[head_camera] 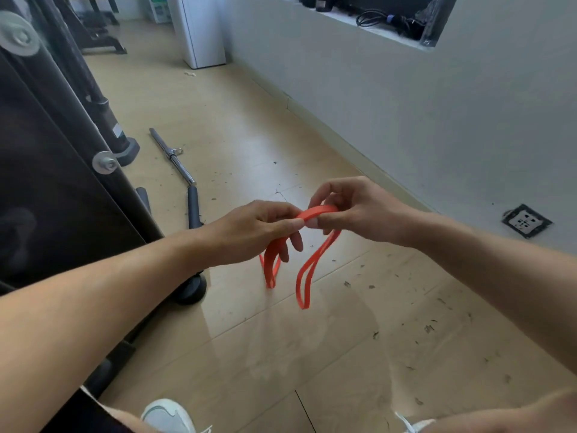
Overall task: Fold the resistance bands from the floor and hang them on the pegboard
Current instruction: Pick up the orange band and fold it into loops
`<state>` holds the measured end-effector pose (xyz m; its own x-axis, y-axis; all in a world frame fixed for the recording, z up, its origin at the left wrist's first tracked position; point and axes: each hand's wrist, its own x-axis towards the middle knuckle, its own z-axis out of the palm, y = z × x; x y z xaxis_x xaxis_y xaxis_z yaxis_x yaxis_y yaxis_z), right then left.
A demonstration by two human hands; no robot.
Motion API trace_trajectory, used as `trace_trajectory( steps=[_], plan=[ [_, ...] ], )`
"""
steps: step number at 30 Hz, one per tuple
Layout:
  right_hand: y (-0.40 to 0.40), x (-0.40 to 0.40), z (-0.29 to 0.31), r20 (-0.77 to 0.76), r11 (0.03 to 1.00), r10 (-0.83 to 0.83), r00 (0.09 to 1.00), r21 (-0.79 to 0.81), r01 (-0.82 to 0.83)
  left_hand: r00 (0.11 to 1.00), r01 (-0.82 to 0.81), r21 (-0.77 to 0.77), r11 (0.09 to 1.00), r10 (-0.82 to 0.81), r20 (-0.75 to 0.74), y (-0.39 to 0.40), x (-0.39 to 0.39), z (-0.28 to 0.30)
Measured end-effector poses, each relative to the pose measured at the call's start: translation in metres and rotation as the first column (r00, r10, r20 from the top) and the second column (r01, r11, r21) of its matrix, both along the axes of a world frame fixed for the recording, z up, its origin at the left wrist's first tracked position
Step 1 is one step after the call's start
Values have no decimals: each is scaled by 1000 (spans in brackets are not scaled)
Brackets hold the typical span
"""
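I see my left hand (pixel 256 228) and right hand (pixel 349 207) meeting above the pale wooden floor (pixel 281 354), both gripping the orange flat rubber resistance band (pixel 304 276). The left grip is pinched on it between thumb and forefinger; the right grip is curled round the top bend just beside it. Two loops of the band hang down beneath the hands, clear of the floor. A chrome bar with dark grip sleeves (pixel 175 160) lies on the floor near the black exercise machine frame (pixel 62 170).
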<state>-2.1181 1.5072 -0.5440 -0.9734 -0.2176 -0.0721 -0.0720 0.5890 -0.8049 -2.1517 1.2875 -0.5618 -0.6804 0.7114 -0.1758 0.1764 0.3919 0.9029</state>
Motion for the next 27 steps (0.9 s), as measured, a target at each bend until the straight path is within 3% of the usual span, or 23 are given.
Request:
trace_trajectory(
  steps=[2, 6, 9, 11, 13, 16, 21, 24, 27],
  plan=[
    [1, -1, 0, -35, 1000, -15, 999, -20, 14, 999, -10, -44, 999, 9, -32, 1, 0, -3],
    [7, -2, 4, 35, 978, -56, 998, -197, 62, 992, -51, -181, 982, 28, -126, -3, -5, -15],
    [16, -5, 3, 70, 975, -76, 995, -203, 89, 963, -195, -133, 972, 164, -214, -8, -13, -21],
    [21, -5, -1, 135, 988, -77, 988, -121, 93, 930, -259, -90, 962, 223, -293, -9, -16, -19],
    [25, -5, -6, 205, 997, -58, 977, -33, 66, 906, -294, -45, 955, 263, -332, -9, -15, -11],
    [25, -2, -9, 251, 998, -18, 968, -54, 33, 917, -251, 22, 968, 245, -316, -7, -13, 2],
    [19, 1, 2, 104, 965, -20, 994, -260, 46, 954, -180, 213, 960, 223, -199, -12, -13, 16],
    [19, -1, 8, 38, 913, -88, 995, -398, 96, 935, -197, 120, 973, 223, -274, -14, -13, 8],
    [9, 0, 11, -26, 922, -89, 996, -380, 73, 931, -224, 19, 974, 220, -292, -12, -11, -4]
  ],
)
